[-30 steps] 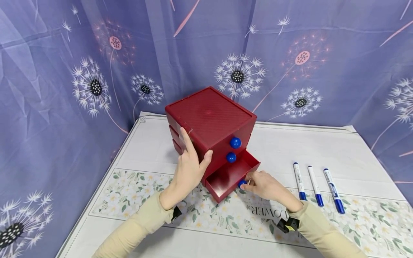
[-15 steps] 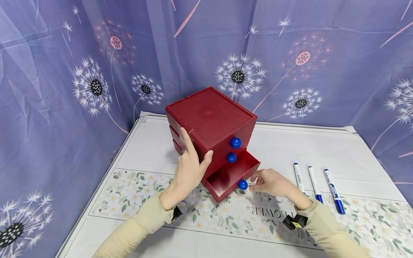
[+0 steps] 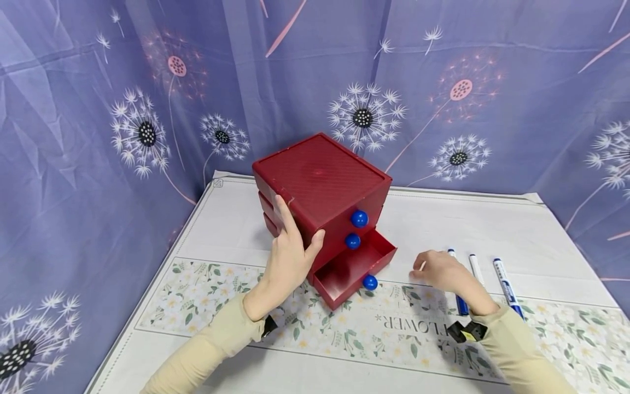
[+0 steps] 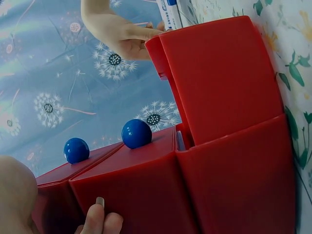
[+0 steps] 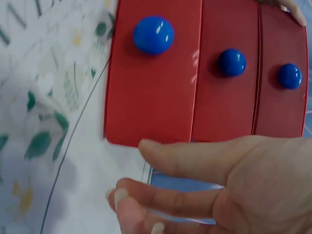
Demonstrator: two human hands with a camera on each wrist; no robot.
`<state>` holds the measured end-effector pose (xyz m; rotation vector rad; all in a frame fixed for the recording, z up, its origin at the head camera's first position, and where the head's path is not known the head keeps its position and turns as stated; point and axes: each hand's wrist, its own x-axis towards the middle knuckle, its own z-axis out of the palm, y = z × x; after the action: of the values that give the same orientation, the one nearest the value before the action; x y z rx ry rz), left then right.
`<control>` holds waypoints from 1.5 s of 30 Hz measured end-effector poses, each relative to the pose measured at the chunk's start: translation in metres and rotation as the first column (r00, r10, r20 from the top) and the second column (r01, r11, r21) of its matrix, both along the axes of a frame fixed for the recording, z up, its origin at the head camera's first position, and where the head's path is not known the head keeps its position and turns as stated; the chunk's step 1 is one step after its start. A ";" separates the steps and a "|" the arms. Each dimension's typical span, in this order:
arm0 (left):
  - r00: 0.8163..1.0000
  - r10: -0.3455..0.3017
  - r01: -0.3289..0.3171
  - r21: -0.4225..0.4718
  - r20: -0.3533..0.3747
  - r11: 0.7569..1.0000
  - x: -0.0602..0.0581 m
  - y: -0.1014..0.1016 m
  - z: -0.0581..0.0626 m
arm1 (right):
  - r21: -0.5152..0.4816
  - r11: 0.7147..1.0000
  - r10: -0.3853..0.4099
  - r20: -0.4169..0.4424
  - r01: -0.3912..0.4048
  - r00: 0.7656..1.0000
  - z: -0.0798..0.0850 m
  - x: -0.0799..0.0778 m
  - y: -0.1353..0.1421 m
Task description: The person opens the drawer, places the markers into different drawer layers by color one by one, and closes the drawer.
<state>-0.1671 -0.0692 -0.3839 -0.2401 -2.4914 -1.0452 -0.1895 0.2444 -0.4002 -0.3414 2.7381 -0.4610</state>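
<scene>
A red plastic drawer unit [image 3: 320, 175] stands on the table with its bottom drawer [image 3: 346, 268] pulled out and nothing visible inside. My left hand [image 3: 290, 260] rests on the unit's near left edge, index finger extended along the top and thumb by the front corner; two fingertips [image 4: 95, 217] touch its side in the left wrist view. To the right of the drawer, my right hand [image 3: 440, 271] holds nothing, its fingers loosely bent. It is apart from the drawer's blue knob [image 3: 370, 282] and partly covers the leftmost marker [image 3: 461, 306] in the head view.
Two more blue-capped markers, a thin one [image 3: 475, 268] and a thicker one [image 3: 507, 284], lie right of the hand, partly behind the forearm. Two blue knobs [image 3: 359, 219] mark the upper drawers. A flower-patterned mat strip [image 3: 344, 334] crosses the table; a purple curtain [image 3: 305, 82] hangs behind.
My right hand has let go of the bottom drawer's knob and moved right, towards the markers. The drawer stays pulled out, and my left hand has kept its place on the unit.
</scene>
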 end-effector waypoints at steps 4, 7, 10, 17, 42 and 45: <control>1.000 -0.005 0.005 -0.001 -0.005 1.000 0.000 0.000 -0.001 | 0.097 0.992 -0.071 -0.057 0.077 0.996 0.001 -0.001 0.010; 1.000 -0.009 0.009 0.001 -0.010 1.000 0.000 0.000 -0.001 | 0.190 0.971 -0.135 -0.073 0.147 0.988 0.002 0.000 0.017; 1.000 -0.012 0.012 0.006 -0.006 1.000 0.000 0.000 -0.001 | 0.242 0.952 -0.181 -0.060 0.190 0.982 0.000 0.002 0.024; 1.000 -0.005 0.005 0.005 0.006 1.000 0.000 -0.001 -0.001 | 0.261 0.950 -0.166 -0.047 0.173 0.985 -0.006 0.007 0.036; 1.000 -0.010 0.010 -0.002 -0.007 1.000 -0.001 0.000 -0.001 | 0.272 0.948 -0.196 0.088 0.166 0.977 -0.018 0.011 0.047; 1.000 -0.005 0.005 -0.006 -0.017 1.000 -0.001 0.000 -0.001 | 0.243 0.956 -0.199 0.119 0.166 0.973 -0.017 0.013 0.047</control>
<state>-0.1680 -0.0695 -0.3851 -0.2555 -2.4801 -1.0338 -0.1761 0.2917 -0.4174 0.0055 2.6571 -0.1973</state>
